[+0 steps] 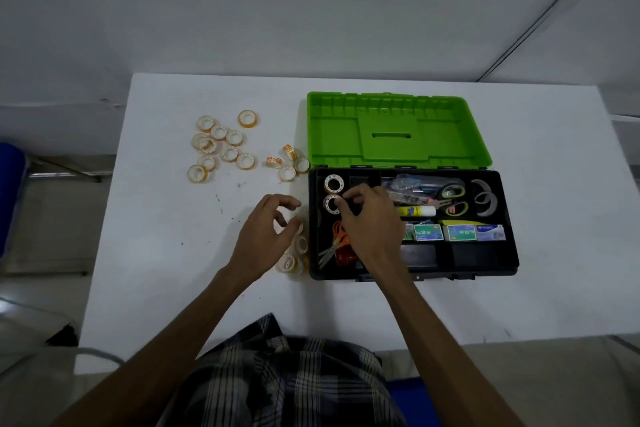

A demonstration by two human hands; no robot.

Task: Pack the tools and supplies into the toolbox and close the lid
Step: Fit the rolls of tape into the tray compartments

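Your checked shirt (277,378) fills the near edge, and past it your right hand (367,218) reaches into the toolbox (485,260), fingers pinched on a tape roll (331,203) being set below another in the left compartment, apparently to line them up; your left hand (266,236) hovers with fingers loosely curled and apart above the rolls (294,253) beside the box. More loose rolls (221,146) lie on the white bench (173,253), the green lid (394,128) is laid back, and grey walls stand behind.

The right hand (367,215) pinches a tape roll (333,203) in the left compartment of the open toolbox (512,218), beside 1 more roll (334,183). The left hand (266,236) hovers, fingers loosely curled, over rolls on the desk (166,218).
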